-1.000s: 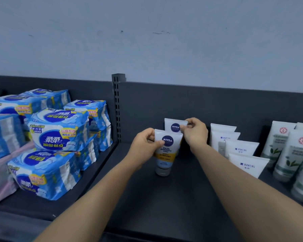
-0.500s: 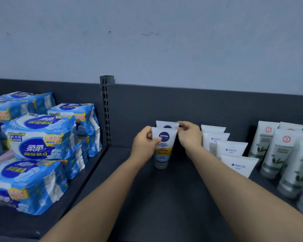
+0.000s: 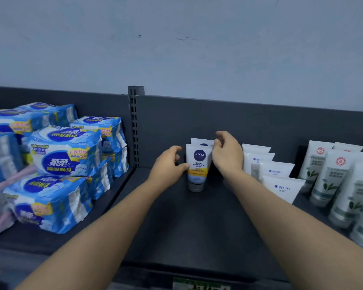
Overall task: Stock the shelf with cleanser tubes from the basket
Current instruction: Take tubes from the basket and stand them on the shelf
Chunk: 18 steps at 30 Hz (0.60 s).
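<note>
Two white Nivea cleanser tubes stand cap-down on the dark shelf, one right behind the other. The front tube has a blue logo and a yellow band. Only the top edge of the rear tube shows. My left hand is at the front tube's left side, thumb touching it, fingers loosely curled and off the tube. My right hand is at the tubes' right side, its fingertips by the rear tube's top corner and the index finger lifted. The basket is out of view.
Blue packs of pads are stacked on the left shelf section, past a slotted upright. A row of white tubes and taller green-printed tubes fills the right. A dark back panel stands behind.
Both hands have loosened: my left fingers came off the front tube, and my right index finger lifted from the rear tube. The front tube now stands close against the rear one.
</note>
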{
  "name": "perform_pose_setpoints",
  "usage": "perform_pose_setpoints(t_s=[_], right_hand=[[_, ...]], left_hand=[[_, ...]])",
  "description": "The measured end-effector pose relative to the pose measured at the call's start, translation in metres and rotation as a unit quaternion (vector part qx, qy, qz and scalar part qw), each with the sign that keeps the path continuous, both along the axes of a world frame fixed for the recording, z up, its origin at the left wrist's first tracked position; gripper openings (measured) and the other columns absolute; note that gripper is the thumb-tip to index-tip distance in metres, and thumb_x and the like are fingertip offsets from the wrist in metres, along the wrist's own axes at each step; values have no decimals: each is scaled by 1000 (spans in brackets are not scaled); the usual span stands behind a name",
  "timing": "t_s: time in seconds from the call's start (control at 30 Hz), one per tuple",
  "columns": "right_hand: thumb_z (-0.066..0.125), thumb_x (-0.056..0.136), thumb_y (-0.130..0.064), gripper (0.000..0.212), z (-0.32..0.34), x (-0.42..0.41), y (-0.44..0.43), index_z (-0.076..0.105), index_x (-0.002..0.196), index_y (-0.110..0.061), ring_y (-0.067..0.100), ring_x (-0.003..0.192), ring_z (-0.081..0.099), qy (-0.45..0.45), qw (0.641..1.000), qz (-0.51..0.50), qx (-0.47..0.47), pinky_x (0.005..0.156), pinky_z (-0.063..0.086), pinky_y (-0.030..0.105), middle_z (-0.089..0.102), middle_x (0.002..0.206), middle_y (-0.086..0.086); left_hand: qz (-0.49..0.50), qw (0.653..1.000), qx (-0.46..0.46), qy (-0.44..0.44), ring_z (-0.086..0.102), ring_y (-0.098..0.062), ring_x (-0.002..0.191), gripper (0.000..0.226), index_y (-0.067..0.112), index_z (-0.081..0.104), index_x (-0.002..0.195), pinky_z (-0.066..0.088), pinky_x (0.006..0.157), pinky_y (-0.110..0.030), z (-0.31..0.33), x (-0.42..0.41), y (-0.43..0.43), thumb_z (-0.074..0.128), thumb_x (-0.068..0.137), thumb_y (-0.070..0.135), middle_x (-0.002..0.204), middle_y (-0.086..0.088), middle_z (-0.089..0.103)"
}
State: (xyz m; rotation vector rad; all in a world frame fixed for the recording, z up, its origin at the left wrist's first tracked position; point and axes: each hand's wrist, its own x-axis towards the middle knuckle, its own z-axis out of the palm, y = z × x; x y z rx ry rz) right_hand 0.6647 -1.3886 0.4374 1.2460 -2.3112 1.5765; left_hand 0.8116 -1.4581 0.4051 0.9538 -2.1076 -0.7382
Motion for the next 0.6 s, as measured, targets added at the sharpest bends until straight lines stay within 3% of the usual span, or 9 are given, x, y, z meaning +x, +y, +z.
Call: perform_pose_setpoints(t_s=[0.1,0.2,0.33,0.6], right_hand=[[48,95,-16,36,2,14,4,55,131,-16,23,125,48,67,997,36,4,98,39,34,56,133,4],[51,95,-18,38,4,36,13,54,133,-16,22,131,41,124,988,88,23,98,38,35,55,135,1],[57,94,-25,43,3,70,28,52,135,-18,23,131,42,199,964,162,70,105,37,39,54,136,3],[58,91,-29,42,-19,141,73,52,131,-17,31,125,43,276,904,295,138,99,39,41,55,131,8]], left_hand=[[49,989,-82,-112,51,-21,122,57,15,42,140,41,98,-32,11,27,9,64,89,28,131,-4,53],[105,964,-137,-200,49,-27,121,49,9,48,132,43,99,-39,21,57,22,63,90,29,128,-10,52],[182,933,-165,-262,50,-31,117,42,9,51,121,45,93,-43,28,95,49,63,87,33,121,-10,53],[307,859,-165,-375,50,-32,117,44,8,49,121,44,88,-42,13,173,141,61,87,33,121,-11,52]])
